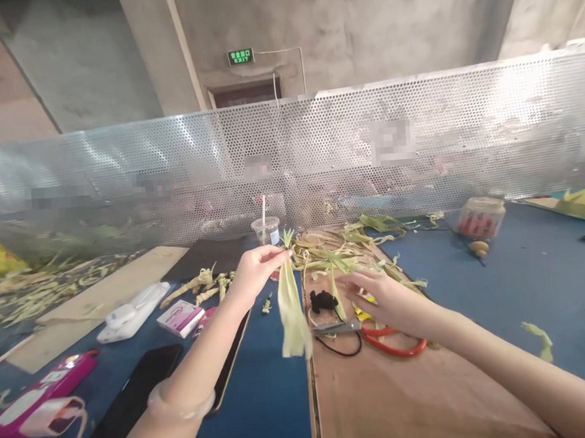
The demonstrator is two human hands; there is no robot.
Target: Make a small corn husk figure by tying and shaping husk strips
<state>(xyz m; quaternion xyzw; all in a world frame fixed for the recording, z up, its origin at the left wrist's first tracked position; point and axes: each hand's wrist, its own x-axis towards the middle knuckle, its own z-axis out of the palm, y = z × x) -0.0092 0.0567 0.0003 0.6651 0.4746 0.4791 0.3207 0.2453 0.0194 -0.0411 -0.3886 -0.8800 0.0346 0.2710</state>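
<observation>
Beside held leaf [292, 312]: scissors [394, 346], scraps [345, 248], cup [267, 231].

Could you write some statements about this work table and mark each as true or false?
The left hand holds a pale leaf strip that hangs down. True.
The right hand grips the red-handled scissors. False: they lie on the wooden board, by the open hand.
A straw stands in the plastic cup. True.
The black phone lies on the wooden board. False: it lies on the blue table.
</observation>
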